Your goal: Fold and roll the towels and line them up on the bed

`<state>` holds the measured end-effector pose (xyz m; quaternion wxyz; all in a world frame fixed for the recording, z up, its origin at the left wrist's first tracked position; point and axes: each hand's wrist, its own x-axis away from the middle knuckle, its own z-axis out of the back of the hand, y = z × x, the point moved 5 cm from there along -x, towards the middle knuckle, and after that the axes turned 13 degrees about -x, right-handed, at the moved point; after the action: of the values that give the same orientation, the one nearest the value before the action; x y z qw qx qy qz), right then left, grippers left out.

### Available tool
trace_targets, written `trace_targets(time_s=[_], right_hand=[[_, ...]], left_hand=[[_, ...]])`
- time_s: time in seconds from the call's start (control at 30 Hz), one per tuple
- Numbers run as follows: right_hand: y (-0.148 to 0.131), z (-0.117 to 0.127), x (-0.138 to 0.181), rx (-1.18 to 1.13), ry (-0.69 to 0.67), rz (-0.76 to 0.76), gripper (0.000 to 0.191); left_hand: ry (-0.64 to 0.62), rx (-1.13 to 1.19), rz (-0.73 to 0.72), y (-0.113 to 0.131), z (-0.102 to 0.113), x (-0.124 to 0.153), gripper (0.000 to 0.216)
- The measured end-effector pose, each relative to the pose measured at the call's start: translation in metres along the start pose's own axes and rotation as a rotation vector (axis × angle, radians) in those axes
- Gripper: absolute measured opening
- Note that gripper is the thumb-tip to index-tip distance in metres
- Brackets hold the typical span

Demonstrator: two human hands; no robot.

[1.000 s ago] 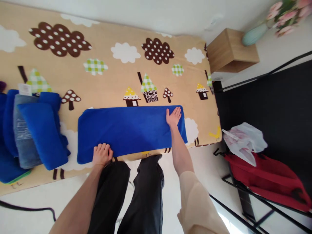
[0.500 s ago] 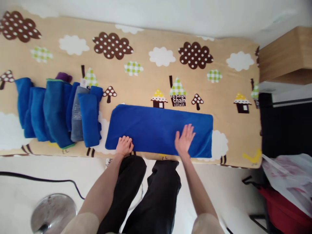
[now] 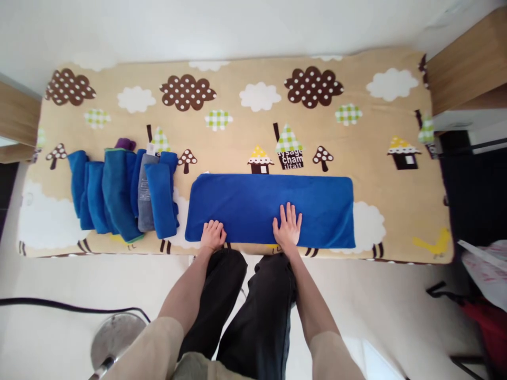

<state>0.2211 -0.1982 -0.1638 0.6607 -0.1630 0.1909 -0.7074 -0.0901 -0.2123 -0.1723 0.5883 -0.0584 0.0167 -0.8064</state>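
Note:
A long folded blue towel (image 3: pixel 245 206) lies flat along the front of the cloth-covered surface. My left hand (image 3: pixel 213 234) is at its front edge near the left end, fingers curled and closed on the fabric. Farther right, my right hand (image 3: pixel 288 227) rests palm down on the towel with its fingers spread open. To the left, several rolled towels (image 3: pixel 114 192) lie side by side in a row, mostly blue. Among them are a teal one with a green edge, a grey one (image 3: pixel 146 195) with pale lettering, and a bit of purple cloth (image 3: pixel 125 143).
A beige patterned cloth (image 3: pixel 233 148) covers the long surface, which meets a white wall at the back. Wooden furniture (image 3: pixel 467 63) stands at the right end. On the floor are a round metal base (image 3: pixel 116 338), a black cable (image 3: pixel 71 304) and a red bag (image 3: pixel 485 316).
My right hand has moved left along the towel and lies flat on it. My left hand stays at the front edge. The view has shifted, bringing more of the left end into sight.

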Motion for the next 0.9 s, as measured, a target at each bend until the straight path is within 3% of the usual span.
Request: trace_targets(time_s=[0.3,0.5,0.57,0.63,0.7,0.77,0.9], right_hand=[[-0.002,0.003,-0.004,-0.066,-0.021,-0.024,0.065],[0.0,0.004,-0.005,-0.093,-0.005,-0.03,0.065],[0.001,0.004,-0.004,-0.097,-0.004,-0.028,0.066],[0.002,0.005,-0.004,-0.097,-0.002,-0.028,0.066],[0.002,0.005,-0.003,-0.094,0.001,-0.027,0.066],[0.002,0.004,-0.002,-0.089,0.006,-0.024,0.066],[0.003,0.002,-0.002,-0.081,0.007,-0.016,0.067]], left_hand=[[0.041,-0.011,0.009,-0.002,0.006,-0.002,0.025],[0.041,0.063,0.098,0.014,0.033,-0.019,0.029],[0.069,0.115,0.012,0.034,0.044,-0.037,0.033],[0.093,0.17,-0.169,0.056,0.052,-0.061,0.044],[0.069,0.182,-0.311,0.064,0.051,-0.085,0.053],[0.028,0.17,-0.318,0.051,0.045,-0.105,0.057],[-0.021,0.145,-0.229,-0.012,0.031,-0.121,0.059]])
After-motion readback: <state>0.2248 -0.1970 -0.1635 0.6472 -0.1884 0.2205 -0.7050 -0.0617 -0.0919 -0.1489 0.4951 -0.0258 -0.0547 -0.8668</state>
